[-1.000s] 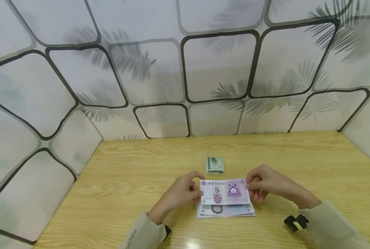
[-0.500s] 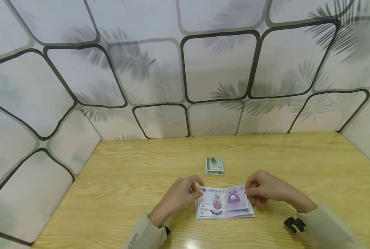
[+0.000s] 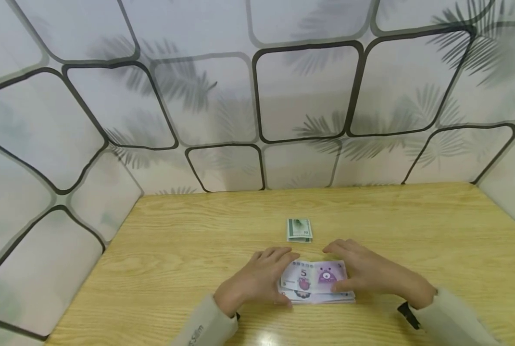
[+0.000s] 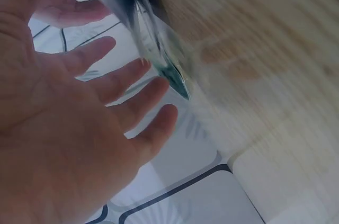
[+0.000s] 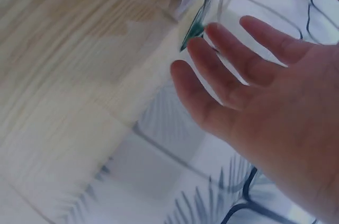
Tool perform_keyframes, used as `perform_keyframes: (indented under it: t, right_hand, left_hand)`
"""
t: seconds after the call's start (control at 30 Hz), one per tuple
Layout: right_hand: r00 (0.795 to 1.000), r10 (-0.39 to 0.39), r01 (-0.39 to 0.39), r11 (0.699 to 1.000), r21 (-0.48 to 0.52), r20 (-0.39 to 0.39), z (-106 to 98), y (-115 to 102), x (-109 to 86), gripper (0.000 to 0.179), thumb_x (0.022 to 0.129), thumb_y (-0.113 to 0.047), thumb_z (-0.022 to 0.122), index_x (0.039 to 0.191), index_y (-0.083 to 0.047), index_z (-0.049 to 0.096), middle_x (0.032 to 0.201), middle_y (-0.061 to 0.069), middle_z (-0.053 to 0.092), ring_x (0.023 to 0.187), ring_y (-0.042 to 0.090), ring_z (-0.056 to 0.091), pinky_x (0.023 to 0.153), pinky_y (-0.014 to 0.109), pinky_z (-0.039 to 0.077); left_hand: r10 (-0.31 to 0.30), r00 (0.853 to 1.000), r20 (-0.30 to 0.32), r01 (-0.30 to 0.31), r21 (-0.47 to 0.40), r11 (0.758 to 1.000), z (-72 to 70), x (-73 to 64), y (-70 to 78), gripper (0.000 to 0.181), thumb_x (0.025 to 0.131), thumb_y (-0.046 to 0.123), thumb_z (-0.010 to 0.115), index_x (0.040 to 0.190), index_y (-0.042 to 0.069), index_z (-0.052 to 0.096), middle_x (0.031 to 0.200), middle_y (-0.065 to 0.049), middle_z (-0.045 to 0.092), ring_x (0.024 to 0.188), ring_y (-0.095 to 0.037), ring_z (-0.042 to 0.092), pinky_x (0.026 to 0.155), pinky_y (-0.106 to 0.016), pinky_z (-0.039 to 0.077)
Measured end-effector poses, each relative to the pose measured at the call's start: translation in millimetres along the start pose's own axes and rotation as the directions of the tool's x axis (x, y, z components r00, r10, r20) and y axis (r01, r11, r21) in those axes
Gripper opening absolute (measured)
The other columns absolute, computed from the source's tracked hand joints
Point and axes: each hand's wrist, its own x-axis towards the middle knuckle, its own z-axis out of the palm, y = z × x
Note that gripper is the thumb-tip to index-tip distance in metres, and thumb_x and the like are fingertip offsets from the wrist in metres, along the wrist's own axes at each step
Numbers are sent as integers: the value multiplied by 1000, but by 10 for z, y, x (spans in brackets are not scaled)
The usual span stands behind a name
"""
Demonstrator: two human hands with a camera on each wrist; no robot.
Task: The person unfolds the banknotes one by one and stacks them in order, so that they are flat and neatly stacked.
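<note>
A purple play banknote (image 3: 312,278) marked 5 lies on top of a small stack of notes (image 3: 320,299), a bluish one showing at its front edge. My left hand (image 3: 257,278) is at the stack's left side, fingers spread and thumb by the near left corner. On the opposite side, my right hand (image 3: 371,271) has its thumb over the purple note's right part and its fingers reaching past the far edge. Both wrist views show loosely extended fingers beside the edge of the notes, the left palm (image 4: 69,123) and right palm (image 5: 280,107) facing inward.
A folded green banknote (image 3: 298,230) lies on the wooden table (image 3: 196,235) just beyond the stack. Patterned panels (image 3: 305,91) stand behind the table and along its left and right sides.
The purple note was held up by its ends between both hands. It has come down onto the stack, and the fingers have let go and spread around it.
</note>
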Motion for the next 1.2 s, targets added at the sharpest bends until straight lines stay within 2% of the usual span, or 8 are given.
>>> perform_keyframes:
  t: [0.13, 0.23, 0.37, 0.53, 0.77, 1.03, 1.2]
  right_hand:
    - [996, 2, 1, 1000, -30, 87, 57, -63, -8, 82, 77, -44, 87, 138, -1, 53, 135, 17, 56, 120, 41, 53, 96, 63, 48]
    - [992, 11, -1, 997, -77, 122, 86, -102, -14, 84, 74, -36, 90, 141, -3, 51, 136, 15, 55, 122, 39, 53, 97, 62, 47]
    - [994, -14, 31, 987, -155, 108, 118, -139, 0, 81, 73, -26, 91, 141, -3, 52, 135, 13, 57, 121, 35, 54, 97, 60, 48]
    - [995, -43, 60, 977, -203, 88, 144, -153, 12, 79, 72, -22, 92, 139, -3, 53, 131, 12, 58, 116, 31, 56, 95, 55, 51]
    - [995, -31, 46, 985, -164, 90, 131, -103, 39, 77, 72, -20, 92, 137, -3, 54, 131, 12, 58, 116, 32, 56, 95, 55, 51]
    - [998, -2, 9, 992, -124, 58, 86, -4, 102, 76, 72, -15, 88, 138, 2, 53, 132, 18, 57, 119, 39, 54, 97, 61, 48]
    - [999, -6, 12, 993, -117, 50, 73, 21, 124, 77, 72, -14, 89, 138, 3, 52, 131, 19, 57, 117, 40, 55, 96, 61, 49]
  left_hand:
    - [-25, 999, 30, 23, 47, 999, 16, -12, 14, 94, 72, 37, 92, 152, 18, 45, 152, -1, 48, 137, -24, 44, 113, -50, 37]
    - [-37, 999, 21, 35, 85, 996, 15, -13, 17, 92, 73, 35, 92, 151, 19, 47, 148, 0, 52, 133, -22, 48, 109, -50, 41]
    - [-57, 998, 8, 55, 126, 990, -1, -12, 30, 92, 73, 34, 91, 151, 19, 46, 145, 0, 54, 130, -20, 50, 107, -48, 44]
    - [-45, 999, 5, 44, 155, 987, -13, -23, 50, 90, 73, 33, 92, 150, 20, 48, 140, 2, 56, 125, -18, 52, 103, -44, 48]
    - [-23, 1000, -2, 23, 176, 984, -1, 17, 21, 87, 74, 34, 91, 149, 20, 50, 140, 1, 57, 125, -19, 53, 101, -41, 49]
    - [-87, 996, 4, 87, 92, 992, -32, 167, -62, 83, 78, 29, 90, 150, 19, 49, 148, 0, 53, 131, -21, 50, 107, -47, 44]
    - [-88, 996, 11, 86, 97, 992, -59, 225, -81, 85, 77, 30, 91, 151, 19, 49, 148, -1, 53, 131, -22, 50, 107, -45, 45]
